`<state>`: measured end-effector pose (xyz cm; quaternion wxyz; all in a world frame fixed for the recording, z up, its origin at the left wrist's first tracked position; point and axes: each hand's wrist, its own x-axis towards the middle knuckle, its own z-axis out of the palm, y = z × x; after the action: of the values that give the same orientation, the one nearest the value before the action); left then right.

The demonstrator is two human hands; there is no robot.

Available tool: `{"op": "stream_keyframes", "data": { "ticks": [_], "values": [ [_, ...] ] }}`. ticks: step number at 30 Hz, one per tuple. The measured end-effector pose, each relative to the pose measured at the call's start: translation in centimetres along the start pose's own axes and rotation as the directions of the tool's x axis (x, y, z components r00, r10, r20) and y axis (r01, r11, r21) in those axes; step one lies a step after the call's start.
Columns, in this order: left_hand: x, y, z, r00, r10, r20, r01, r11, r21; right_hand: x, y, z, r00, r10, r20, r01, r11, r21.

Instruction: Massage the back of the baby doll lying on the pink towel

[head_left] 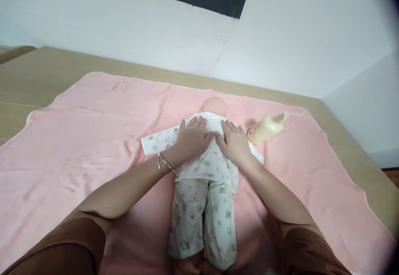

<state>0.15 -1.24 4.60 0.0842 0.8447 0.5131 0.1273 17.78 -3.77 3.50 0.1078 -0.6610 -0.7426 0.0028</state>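
Fingers of both hands lie extended and flat, gripping nothing: the left hand [192, 137], with silver bangles [164, 165] at the wrist, and the right hand [234, 141] press side by side, thumbs nearly touching, on the chest of a baby doll in white printed cotton pyjamas [204, 192] at the centre of the frame. Doll lies lengthwise on a pink towelling blanket [87, 133] spread over a tan wooden table [40, 71], its bare head [214, 105] toward the white wall. Cream plastic bottle [267, 128] lies on its side just right of the right hand, apart from it.
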Motion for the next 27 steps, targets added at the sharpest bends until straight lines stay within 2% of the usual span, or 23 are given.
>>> {"op": "stream_keyframes", "data": {
  "ticks": [4,7,11,16,20,23,27],
  "values": [
    [-1.9,1.5,-0.1,0.995,0.083,-0.048,-0.078,0.993,0.092,-1.9,-1.5,-0.9,0.998,-0.062,-0.030,0.059,0.996,-0.073],
    [-2.6,1.9,-0.6,0.985,0.157,-0.068,-0.150,0.983,0.104,-3.1,-2.2,-1.7,0.990,-0.136,-0.032,0.132,0.985,-0.108],
    [-1.4,0.7,-1.1,0.988,0.121,-0.091,-0.119,0.993,0.023,-2.2,-1.2,-1.9,0.995,-0.101,-0.021,0.100,0.994,-0.051],
    [0.5,-1.0,-0.3,0.996,0.041,-0.074,-0.045,0.998,-0.052,0.2,0.6,-1.1,1.000,-0.015,0.013,0.014,0.999,0.052],
    [-0.5,0.0,0.0,0.997,0.043,-0.068,-0.041,0.999,0.032,-0.4,-0.1,-1.0,0.999,-0.030,-0.014,0.030,1.000,-0.005],
    [-1.9,1.2,-0.8,0.990,0.119,-0.073,-0.113,0.990,0.085,-2.1,-1.3,-1.4,0.994,-0.097,-0.048,0.093,0.993,-0.074],
    [-2.3,1.5,-1.7,0.983,0.162,-0.083,-0.158,0.986,0.055,-3.4,-2.0,-1.9,0.980,-0.187,-0.063,0.180,0.979,-0.099]
  ]
}}
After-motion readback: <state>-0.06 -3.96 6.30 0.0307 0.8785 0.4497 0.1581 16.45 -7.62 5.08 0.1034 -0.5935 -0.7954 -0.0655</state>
